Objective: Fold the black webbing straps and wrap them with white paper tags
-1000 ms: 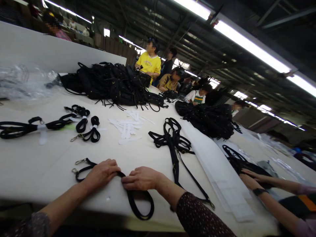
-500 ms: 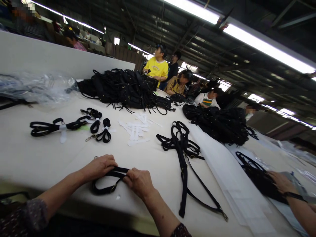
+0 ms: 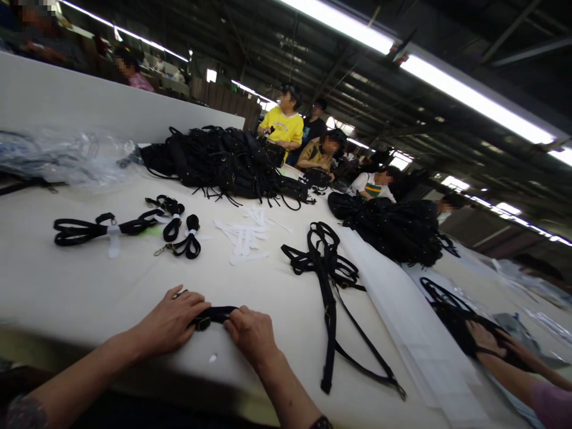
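Long white worktable [image 3: 80, 286], factory hall. Left hand [image 3: 172, 322] and right hand [image 3: 251, 333] pinch a folded black strap [image 3: 214, 314] between closed fingertips, pressing it flat.

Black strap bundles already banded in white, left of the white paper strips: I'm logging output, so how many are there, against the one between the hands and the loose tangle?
Banded black strap bundles: 4
Folded black strap in both hands: 1
Loose strap tangle: 1
Total: 6
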A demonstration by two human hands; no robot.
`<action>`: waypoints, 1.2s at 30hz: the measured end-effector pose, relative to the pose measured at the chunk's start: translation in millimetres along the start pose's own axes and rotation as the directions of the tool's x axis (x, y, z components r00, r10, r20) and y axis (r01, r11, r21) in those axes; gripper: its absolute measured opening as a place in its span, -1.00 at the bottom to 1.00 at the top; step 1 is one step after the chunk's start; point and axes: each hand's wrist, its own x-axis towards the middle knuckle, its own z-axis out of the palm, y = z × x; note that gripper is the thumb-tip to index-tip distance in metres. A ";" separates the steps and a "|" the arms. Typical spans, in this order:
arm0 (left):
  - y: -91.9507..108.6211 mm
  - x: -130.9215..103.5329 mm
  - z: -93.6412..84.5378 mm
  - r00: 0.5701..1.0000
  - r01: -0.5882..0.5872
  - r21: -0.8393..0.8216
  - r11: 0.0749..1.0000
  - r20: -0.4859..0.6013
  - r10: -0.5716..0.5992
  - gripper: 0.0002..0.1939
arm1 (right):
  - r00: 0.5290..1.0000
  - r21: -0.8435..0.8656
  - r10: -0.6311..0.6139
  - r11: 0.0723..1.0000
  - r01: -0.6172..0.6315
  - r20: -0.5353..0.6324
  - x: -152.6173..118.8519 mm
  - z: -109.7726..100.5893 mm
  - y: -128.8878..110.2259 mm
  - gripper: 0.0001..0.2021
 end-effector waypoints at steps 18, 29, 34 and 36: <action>-42.4 -1.3 -14.0 1.000 -0.017 -0.174 0.985 -0.019 0.014 -0.40 | 0.998 0.275 0.032 0.961 -0.016 -0.053 29.7 18.7 -9.4 -0.91; -5.3 7.5 20.1 0.996 0.017 0.041 0.999 -0.083 -0.013 -0.48 | 0.993 0.210 -0.007 0.977 0.032 -0.119 27.7 25.7 -10.2 -0.91; -4.2 19.7 16.9 0.996 0.042 -0.078 0.996 -0.076 -0.048 -0.66 | 0.989 0.250 0.009 0.968 0.029 -0.149 27.4 24.6 -10.6 -0.93; 0.6 19.8 12.5 0.992 0.064 -0.104 0.993 -0.098 -0.074 -0.66 | 0.981 0.275 -0.004 0.960 0.058 -0.193 24.8 23.6 -10.3 -0.95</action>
